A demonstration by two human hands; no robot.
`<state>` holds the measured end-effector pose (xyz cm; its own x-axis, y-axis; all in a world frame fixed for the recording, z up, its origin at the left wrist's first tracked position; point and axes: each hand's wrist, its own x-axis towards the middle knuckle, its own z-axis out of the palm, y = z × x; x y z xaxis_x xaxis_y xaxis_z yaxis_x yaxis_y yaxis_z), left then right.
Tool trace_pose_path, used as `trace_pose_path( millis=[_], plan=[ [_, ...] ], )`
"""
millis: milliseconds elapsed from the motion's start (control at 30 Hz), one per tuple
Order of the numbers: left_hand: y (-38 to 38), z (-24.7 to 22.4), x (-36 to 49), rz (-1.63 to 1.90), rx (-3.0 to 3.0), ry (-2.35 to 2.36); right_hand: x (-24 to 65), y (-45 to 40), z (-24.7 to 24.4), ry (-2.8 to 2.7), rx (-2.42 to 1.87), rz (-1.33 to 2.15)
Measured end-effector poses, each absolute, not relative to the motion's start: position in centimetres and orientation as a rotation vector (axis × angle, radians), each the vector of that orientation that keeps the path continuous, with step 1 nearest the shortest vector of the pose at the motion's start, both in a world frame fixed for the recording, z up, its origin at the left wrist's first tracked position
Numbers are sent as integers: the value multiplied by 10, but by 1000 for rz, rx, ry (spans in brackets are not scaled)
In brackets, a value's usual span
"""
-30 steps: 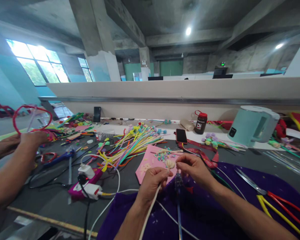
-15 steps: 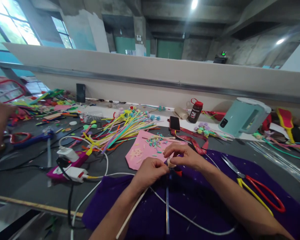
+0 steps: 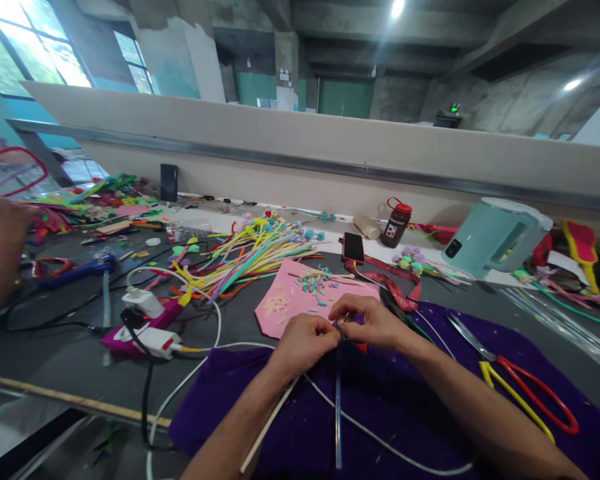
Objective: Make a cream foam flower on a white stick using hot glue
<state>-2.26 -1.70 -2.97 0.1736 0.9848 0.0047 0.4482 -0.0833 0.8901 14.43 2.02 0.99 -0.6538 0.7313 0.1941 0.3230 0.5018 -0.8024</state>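
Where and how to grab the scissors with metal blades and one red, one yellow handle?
Probably the red handle and yellow handle together, from the person's near right: both reach that way, while the metal blades point away over the purple cloth. The right forearm lies left of both handles.

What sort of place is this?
Probably a handicraft workshop, perhaps in an unfinished building: there is a heap of colourful strips, big scissors with red and yellow handles, and bare concrete beams overhead.
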Motion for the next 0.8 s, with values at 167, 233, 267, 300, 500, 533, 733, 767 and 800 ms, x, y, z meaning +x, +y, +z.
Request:
trace_pose_path(
  millis=[167, 233, 267, 300, 500, 533, 733, 767, 800],
  plan=[
    [-18, -25, -22, 870, 1670, 1399, 143, 21, 5, -2237, -881, 996],
    [-18, -24, -21, 882, 1665, 1402, 143, 21, 5, -2257, -890, 959],
    [-19, -23, -21, 889, 1659, 1404, 143, 21, 5, -2267, -894, 936],
    [-19, -23, -21, 896, 1652, 1405, 142, 21, 5, -2273, -893, 911],
    [-17, -25, -21, 916, 1570, 1385, 143, 22, 2, -2279, -826, 896],
    [-17, -25, -21, 923, 1552, 1369, 144, 23, 0, -2273, -825, 904],
    [-16, -19, -21, 979, 1432, 1299, 146, 22, 3, -2171, -705, 777],
    [-16, -17, -21, 990, 1397, 1283, 147, 21, 6, -2089, -688, 734],
    [-16, -15, -21, 1002, 1360, 1264, 149, 20, 9, -1982, -688, 701]
  ],
)
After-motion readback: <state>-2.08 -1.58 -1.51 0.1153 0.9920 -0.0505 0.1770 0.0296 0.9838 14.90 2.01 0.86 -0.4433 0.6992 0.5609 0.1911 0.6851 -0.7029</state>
